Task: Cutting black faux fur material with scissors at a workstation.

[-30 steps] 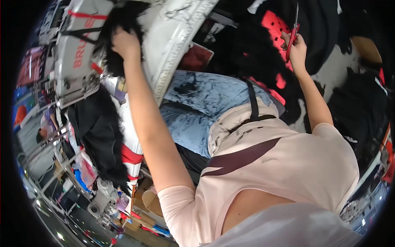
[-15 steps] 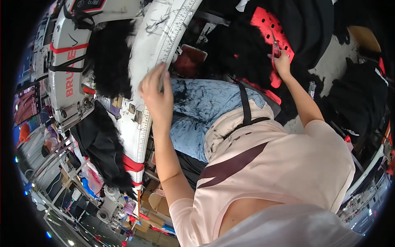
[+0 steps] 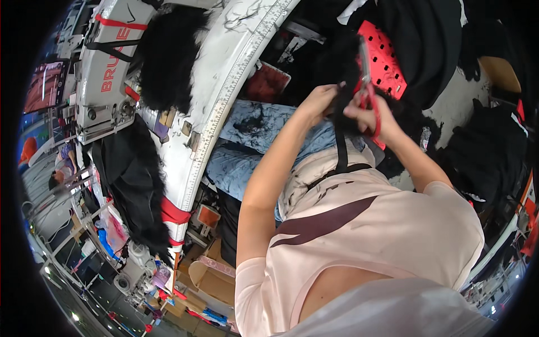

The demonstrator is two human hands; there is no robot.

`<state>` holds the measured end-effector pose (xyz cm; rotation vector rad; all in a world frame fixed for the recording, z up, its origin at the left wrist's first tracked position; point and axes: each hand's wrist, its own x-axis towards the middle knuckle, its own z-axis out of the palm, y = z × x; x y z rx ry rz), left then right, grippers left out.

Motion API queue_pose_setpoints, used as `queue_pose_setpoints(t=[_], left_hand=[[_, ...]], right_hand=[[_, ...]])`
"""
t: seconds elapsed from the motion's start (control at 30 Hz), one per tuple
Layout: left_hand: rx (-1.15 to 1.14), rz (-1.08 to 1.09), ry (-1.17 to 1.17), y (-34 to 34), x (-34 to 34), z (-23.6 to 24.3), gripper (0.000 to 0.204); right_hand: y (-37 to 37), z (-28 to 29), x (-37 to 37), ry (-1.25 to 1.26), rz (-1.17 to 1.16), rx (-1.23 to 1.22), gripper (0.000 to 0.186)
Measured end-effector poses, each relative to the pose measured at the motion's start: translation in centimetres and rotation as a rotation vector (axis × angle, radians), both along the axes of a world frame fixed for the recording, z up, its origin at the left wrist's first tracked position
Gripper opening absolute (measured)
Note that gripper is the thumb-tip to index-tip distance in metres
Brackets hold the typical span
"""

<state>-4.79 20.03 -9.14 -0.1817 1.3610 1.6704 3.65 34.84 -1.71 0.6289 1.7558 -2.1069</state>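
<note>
My left hand (image 3: 320, 101) reaches over my blue-jeaned lap, its fingers closed on dark black fur (image 3: 345, 115). Just right of it my right hand (image 3: 373, 112) grips red-handled scissors (image 3: 372, 106), blades pointing upward and somewhat blurred. Behind the blades lies a red piece with rows of holes (image 3: 387, 59), partly covered by black fur. Another black fur piece (image 3: 168, 56) sits by the white sewing machine (image 3: 109, 73), left of the long white table edge with a measuring scale (image 3: 236, 56).
Black fabric hangs below the machine (image 3: 126, 174) and lies heaped at the right (image 3: 477, 151). A screen (image 3: 44, 84) is at far left, with a co-worker (image 3: 64, 163) below it. Cardboard (image 3: 210, 269) and assorted clutter fill the lower left. A tan board (image 3: 497, 73) is at upper right.
My left hand has left the fur by the machine, passed the table edge and closed on fur over my lap. My right hand has come down and leftward with the scissors, beside it.
</note>
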Motion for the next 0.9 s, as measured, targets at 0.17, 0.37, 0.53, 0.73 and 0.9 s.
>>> queue_pose_setpoints(t=[0.17,0.37,0.53,0.73,0.9], left_hand=[[-0.002,0.124,-0.114,-1.2,-1.0,-0.4,0.025],[-0.229,-0.071,0.326,-2.2,-0.3,-0.5,0.021],[-0.355,-0.019,0.761,-0.5,1.3,1.0,0.026],[-0.291,0.001,0.572,-1.8,3.9,2.4,0.029],[-0.277,-0.034,0.532,-2.5,5.6,4.3,0.030]], right_hand=[[-0.5,-4.0,0.0,0.187,-0.149,0.205,0.018],[0.7,-14.2,-3.7,0.695,-0.079,0.745,0.034],[-1.1,-17.8,-4.9,0.267,-0.049,0.559,0.022],[4.1,-16.7,-8.8,0.287,-0.395,0.936,0.017],[6.3,-16.4,-10.3,0.136,-0.390,1.056,0.022]])
